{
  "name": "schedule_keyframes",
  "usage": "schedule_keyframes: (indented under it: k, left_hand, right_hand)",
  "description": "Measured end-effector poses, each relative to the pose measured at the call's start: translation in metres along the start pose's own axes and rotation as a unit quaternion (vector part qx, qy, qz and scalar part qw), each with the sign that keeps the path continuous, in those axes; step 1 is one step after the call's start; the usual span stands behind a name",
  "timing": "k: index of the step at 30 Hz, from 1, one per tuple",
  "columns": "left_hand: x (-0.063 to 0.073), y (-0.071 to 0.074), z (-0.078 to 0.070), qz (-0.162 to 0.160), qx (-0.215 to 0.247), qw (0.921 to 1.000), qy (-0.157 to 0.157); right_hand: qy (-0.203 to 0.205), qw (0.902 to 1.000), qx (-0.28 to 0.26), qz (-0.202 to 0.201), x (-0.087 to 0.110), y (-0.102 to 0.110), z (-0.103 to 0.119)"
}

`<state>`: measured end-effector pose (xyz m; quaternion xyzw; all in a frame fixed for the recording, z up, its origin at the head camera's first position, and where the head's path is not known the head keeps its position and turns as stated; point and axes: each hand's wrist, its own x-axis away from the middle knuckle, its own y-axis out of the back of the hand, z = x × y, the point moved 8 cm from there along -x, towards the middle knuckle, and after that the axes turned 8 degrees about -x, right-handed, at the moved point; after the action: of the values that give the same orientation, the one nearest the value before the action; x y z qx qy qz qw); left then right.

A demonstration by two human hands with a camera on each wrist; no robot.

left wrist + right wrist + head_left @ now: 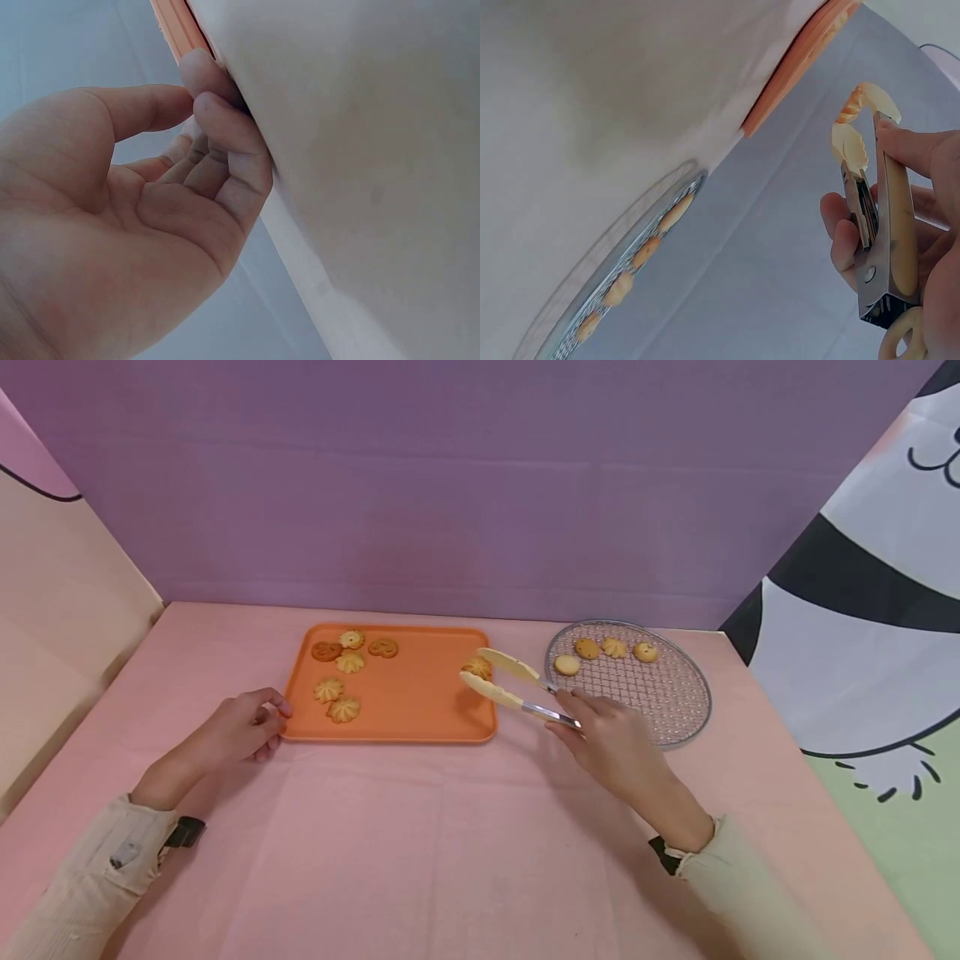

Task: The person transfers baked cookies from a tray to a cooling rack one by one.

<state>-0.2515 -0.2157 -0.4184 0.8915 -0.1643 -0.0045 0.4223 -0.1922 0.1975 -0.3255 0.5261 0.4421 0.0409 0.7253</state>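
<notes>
My right hand (615, 747) grips cream-tipped metal tongs (889, 247). Between the tong tips is a ridged golden cookie (850, 105), above the right end of the orange tray (420, 697) in the head view. My left hand (240, 725) is at the tray's near left corner. Its fingers are curled, with the tips at the rim; the left wrist view shows thumb and fingertips (217, 120) close together there. Toward the tray's left side lie several cookies, among them a pretzel-shaped one (383, 647) and a flower-shaped one (343, 709).
Right of the tray, a round wire-mesh rack (675, 702) carries several cookies, including a pale round one (567, 665) and a ridged one (614, 647). Both stand on a pink tablecloth (420, 843). A purple backdrop (465, 527) rises behind the table.
</notes>
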Motion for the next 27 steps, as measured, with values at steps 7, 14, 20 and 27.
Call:
schedule_keyframes:
  k: [7, 14, 20, 27]
  left_hand:
    - [0.0, -0.001, 0.0, 0.003, 0.003, 1.0, 0.003]
    - [0.0, -0.001, 0.0, 0.007, 0.001, 0.9999, 0.009]
    - [0.001, -0.001, -0.001, 0.007, 0.005, 0.9999, 0.007]
    - [0.001, -0.002, -0.001, 0.007, 0.007, 0.9999, 0.002]
  right_hand:
    - [-0.016, 0.9995, 0.025, -0.003, 0.009, 0.01, -0.022]
    - [-0.051, 0.9984, 0.024, 0.008, 0.021, 0.017, -0.047]
    - [-0.081, 0.9966, 0.014, 0.012, 0.033, 0.024, -0.06]
    - [-0.102, 0.994, 0.034, 0.02, 0.046, 0.032, -0.07]
